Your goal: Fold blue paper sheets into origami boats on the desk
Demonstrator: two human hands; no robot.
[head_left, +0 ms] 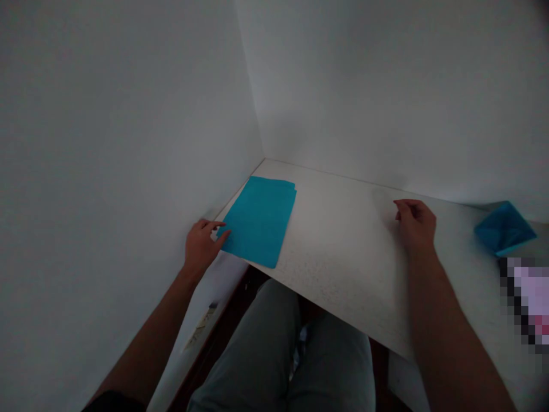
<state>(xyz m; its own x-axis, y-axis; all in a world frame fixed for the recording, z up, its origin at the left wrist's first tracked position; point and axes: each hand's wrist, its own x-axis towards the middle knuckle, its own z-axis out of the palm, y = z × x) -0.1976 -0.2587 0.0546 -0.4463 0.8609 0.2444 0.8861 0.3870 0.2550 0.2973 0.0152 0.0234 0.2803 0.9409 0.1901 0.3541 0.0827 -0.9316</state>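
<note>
A stack of blue paper sheets (261, 220) lies on the white table (343, 246) near its left corner by the wall. My left hand (201, 246) rests at the stack's near left edge, fingertips touching the paper, fingers loosely curled. My right hand (415, 223) hovers over the bare middle-right of the table, fingers bent inward with nothing visible in them. A folded blue paper shape (504, 229) sits at the far right of the table, apart from both hands.
White walls meet in a corner behind the table. My grey-trousered legs (274, 349) are under the table's front edge. A blurred-out patch (527, 297) covers the right edge, beside the folded shape.
</note>
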